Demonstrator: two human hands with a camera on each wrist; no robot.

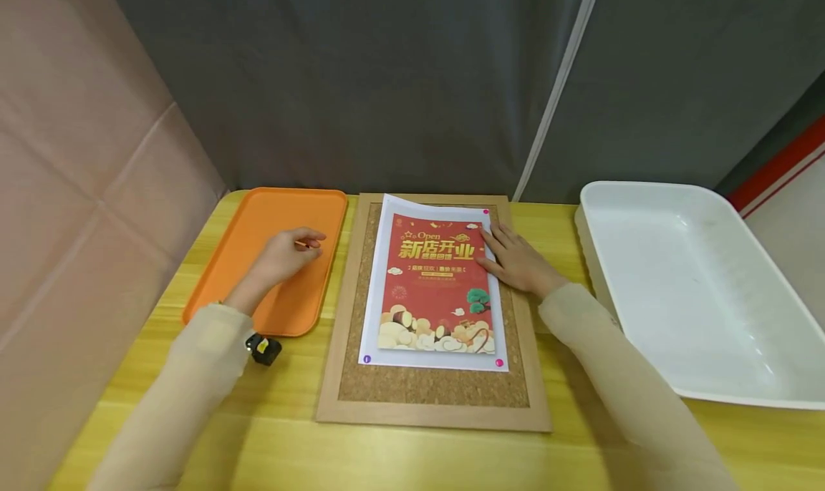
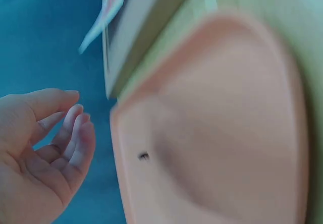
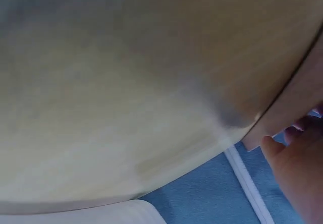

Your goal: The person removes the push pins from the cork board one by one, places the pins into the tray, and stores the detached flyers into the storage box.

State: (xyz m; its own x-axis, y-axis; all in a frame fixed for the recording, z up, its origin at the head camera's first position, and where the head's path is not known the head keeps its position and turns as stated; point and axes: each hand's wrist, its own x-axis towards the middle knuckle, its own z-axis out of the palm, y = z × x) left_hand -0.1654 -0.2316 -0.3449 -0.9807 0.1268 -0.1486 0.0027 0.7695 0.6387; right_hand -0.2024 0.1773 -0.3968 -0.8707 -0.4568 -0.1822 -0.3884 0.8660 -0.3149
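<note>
A red poster [image 1: 438,283] with a white border lies on a wood-framed cork board [image 1: 432,391]. Coloured pushpins sit at three of its corners: a pink pushpin [image 1: 486,211] top right, a purple pushpin [image 1: 367,359] bottom left, a pink pushpin [image 1: 499,363] bottom right. Its upper-left corner [image 1: 389,200] curls up off the board. My right hand [image 1: 518,262] rests with spread fingers on the poster's right edge. Above the orange tray [image 1: 258,312] hovers my left hand [image 1: 286,253], thumb and fingertips close together; whether something tiny is between them I cannot tell.
A large white plastic bin [image 1: 696,290] stands to the right of the board. Beside the left cuff is a small black device [image 1: 264,349] with a yellow mark. Grey curtain cloth [image 1: 387,83] hangs behind the wooden table [image 1: 361,455]. A small dark spot [image 2: 144,156] shows on the tray.
</note>
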